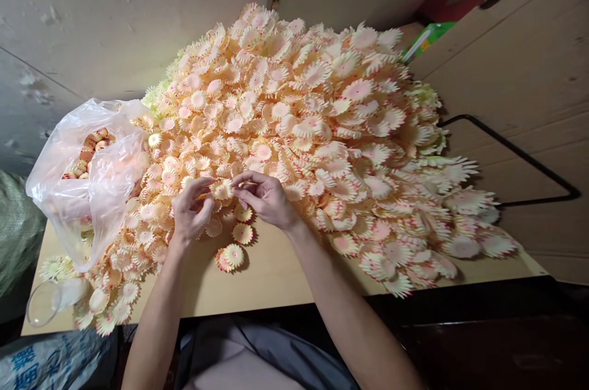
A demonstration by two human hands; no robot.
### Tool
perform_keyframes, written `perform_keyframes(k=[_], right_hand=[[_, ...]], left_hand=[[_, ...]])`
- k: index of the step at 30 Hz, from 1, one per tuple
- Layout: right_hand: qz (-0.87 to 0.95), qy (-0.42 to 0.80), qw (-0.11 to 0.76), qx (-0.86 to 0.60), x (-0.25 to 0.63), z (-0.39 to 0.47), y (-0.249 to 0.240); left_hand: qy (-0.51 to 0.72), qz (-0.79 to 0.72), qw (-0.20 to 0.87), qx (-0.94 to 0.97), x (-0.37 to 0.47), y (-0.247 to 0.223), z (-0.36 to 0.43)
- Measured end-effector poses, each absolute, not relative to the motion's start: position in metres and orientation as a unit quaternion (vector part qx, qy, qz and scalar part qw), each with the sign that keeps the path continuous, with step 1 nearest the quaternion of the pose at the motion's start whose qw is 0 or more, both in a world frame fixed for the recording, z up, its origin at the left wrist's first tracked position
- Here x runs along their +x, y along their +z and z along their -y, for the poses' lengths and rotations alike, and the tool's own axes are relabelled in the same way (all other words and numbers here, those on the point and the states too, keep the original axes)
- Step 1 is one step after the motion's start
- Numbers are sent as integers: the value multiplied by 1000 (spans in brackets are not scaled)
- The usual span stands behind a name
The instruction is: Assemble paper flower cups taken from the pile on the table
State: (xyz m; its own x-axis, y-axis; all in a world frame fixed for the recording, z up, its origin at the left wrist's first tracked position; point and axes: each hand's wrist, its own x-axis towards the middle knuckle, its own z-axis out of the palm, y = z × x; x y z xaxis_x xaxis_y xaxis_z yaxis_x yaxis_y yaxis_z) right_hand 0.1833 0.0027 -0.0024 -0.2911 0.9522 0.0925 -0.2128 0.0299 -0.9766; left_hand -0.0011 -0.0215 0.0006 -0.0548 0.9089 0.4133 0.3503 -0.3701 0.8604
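Observation:
Between my two hands is a pale artificial flower petal disc (222, 190) with a toothed edge, raised just over the near edge of a large heap of similar petal discs (294, 126). My left hand (192, 211) is closed, its thumb and fingers pinching the disc's left side. My right hand (265, 200) is also closed, its fingertips meeting the disc's right edge. Just below my hands, a few loose red-tipped petal discs (242, 233) lie on the tabletop, two of them overlapping.
A translucent plastic bag (110, 178) holding nested petal pieces stands at the left. A clear round container (43, 303) is at the table's (271, 282) left corner. Cardboard (519, 102) and a bent black metal rod (536, 164) border the heap on the right; a wall (115, 16) rises behind.

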Motion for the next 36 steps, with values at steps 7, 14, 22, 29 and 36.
perform_keyframes(k=[7,14,22,29,36], right_hand=[[545,591,471,-363,181,1,-1],[544,577,485,-370,176,3,-3],[502,507,540,-447,174,0,-4],[501,393,599,-486,174,-1,-10],[476,340,639,-498,190,-13,-10]], left_hand=[[479,-501,220,686,1,6,20],[504,-478,188,694,5,3,18],[520,-453,213,692,5,-1,17],[550,-446,134,693,7,-5,21],[674,-499,50,542,-9,-2,13]])
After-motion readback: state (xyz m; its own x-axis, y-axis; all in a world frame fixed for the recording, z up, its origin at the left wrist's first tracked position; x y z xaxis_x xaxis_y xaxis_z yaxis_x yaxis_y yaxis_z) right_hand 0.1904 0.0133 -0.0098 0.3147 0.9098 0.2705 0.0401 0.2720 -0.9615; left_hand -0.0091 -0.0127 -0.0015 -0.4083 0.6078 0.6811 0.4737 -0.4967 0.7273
